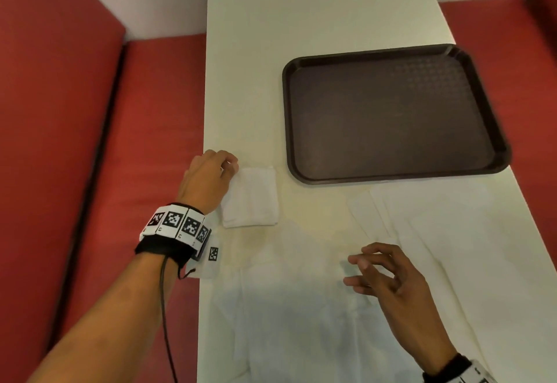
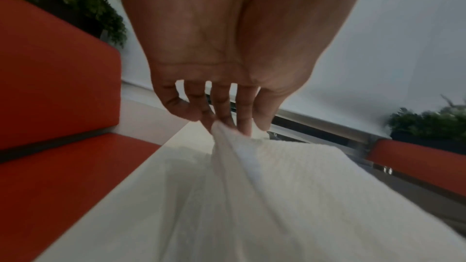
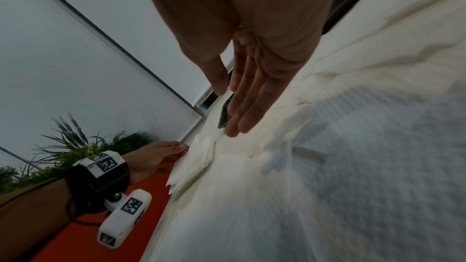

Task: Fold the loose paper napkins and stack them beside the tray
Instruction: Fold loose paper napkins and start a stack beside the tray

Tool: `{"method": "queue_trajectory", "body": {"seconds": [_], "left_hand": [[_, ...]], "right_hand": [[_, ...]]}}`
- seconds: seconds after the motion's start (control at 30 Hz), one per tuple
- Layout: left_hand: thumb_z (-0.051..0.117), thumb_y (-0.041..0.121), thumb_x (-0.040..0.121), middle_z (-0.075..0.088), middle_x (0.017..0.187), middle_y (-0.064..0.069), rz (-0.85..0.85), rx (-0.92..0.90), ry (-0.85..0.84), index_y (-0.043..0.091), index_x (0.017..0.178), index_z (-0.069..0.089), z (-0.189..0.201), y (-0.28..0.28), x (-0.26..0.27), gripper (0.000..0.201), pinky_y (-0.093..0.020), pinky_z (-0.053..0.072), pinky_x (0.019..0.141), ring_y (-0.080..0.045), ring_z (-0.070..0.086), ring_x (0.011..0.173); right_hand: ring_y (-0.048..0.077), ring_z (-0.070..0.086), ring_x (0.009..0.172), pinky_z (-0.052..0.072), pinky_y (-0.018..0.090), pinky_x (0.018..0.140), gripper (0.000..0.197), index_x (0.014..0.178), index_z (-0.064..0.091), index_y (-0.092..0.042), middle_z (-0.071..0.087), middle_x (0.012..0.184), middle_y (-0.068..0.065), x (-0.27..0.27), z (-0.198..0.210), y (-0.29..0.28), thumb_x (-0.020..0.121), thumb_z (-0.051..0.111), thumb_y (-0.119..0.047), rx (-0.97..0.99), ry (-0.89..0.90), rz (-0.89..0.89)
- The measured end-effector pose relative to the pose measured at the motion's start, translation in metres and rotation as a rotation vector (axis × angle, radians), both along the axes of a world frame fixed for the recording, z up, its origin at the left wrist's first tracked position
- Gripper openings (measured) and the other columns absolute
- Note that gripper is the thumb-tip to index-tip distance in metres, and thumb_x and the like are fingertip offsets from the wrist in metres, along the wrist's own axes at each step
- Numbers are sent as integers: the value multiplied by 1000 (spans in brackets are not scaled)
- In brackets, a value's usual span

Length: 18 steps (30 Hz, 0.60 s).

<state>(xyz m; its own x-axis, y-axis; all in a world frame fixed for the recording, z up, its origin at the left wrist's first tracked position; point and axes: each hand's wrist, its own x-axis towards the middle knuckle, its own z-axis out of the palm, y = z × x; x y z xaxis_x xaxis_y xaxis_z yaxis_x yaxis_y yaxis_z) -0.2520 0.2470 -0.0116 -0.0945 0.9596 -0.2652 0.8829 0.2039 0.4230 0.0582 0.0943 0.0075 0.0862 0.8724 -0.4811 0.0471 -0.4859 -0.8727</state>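
Loose napkins (image 1: pixel 301 322) nearest, spread flat and overlapping across the near end of the table (image 1: pixel 256 51), more fanned at right (image 1: pixel 422 217) below the tray (image 1: pixel 394 111). Stack (image 1: pixel 250 197) of folded napkins farther up, by the left table edge, just left of the tray's near corner and apart from it.

Left hand (image 1: pixel 208 177) at the stack's far left corner, fingertips (image 2: pixel 242 127) pinching a raised corner of the top napkin; edges of several layers visible beneath in the right wrist view. Right hand (image 1: pixel 388 274) above the loose sheets, fingers straight and relaxed, holding nothing; contact with the paper uncertain.

Probable step: settling the top napkin onto the stack, next sheet to follow.

To do well:
- Lower the pinched corner flush with the layers below, then release without dragging.
- Press flat with straight fingers; thin paper, likely to spring back at the crease.
- Separate one sheet only from the overlap on the right; neighbours prone to lifting together.
- Keep the stack beside the tray, not on the rim.
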Motion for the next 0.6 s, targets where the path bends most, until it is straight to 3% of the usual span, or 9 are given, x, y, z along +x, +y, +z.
{"method": "queue_trajectory", "body": {"seconds": [0.1,0.17,0.23,0.3,0.37,0.43,0.5,0.6], "left_hand": [[53,33,101,58,122,-2,8,51,110,23,128,60,12,-9,7,30,-45,42,98,-28,47,116],[56,31,99,57,123,-1,-16,76,98,24,129,59,25,-18,16,31,-43,42,97,-26,48,117],[57,30,99,59,117,6,-50,69,-62,27,122,63,46,-30,36,24,-33,47,94,-16,54,110],[58,28,98,66,107,13,-55,-23,-351,31,111,67,73,-49,65,16,-16,48,84,-2,61,97],[59,28,97,70,101,12,-102,-182,-614,34,105,70,97,-73,95,15,-16,49,83,-4,66,94],[59,33,97,70,99,15,-198,-276,-650,36,105,70,103,-94,119,14,-17,50,83,-5,68,93],[60,35,97,68,96,20,-249,-294,-596,37,104,69,96,-111,138,12,-11,47,76,-2,66,89],[61,32,97,67,94,19,-218,-324,-584,35,104,68,81,-132,161,11,-9,44,71,-1,64,85]], "right_hand": [[14,74,81,59,26,76,12,103,62,-25,73,98,-8,11,3,1,92,64,-22,57,-128,42],[5,68,88,52,18,77,15,102,62,-30,70,98,-15,28,1,5,91,67,-21,146,-347,98],[9,60,96,46,23,84,23,109,63,-29,64,108,-13,50,-9,13,89,70,-22,249,-632,183],[21,54,100,43,33,82,35,118,64,-24,60,115,-1,65,-23,22,84,75,-24,297,-916,328],[27,55,98,45,37,76,42,119,66,-22,59,114,5,71,-35,27,79,79,-28,286,-1094,459],[28,57,95,48,39,73,41,114,69,-22,61,110,5,71,-42,26,75,82,-28,313,-1156,505],[28,60,90,50,39,69,38,110,71,-20,64,104,5,72,-48,22,74,83,-23,363,-1183,493],[27,62,85,52,37,66,28,105,72,-16,65,96,4,75,-55,16,78,78,-10,426,-1087,441]]}}
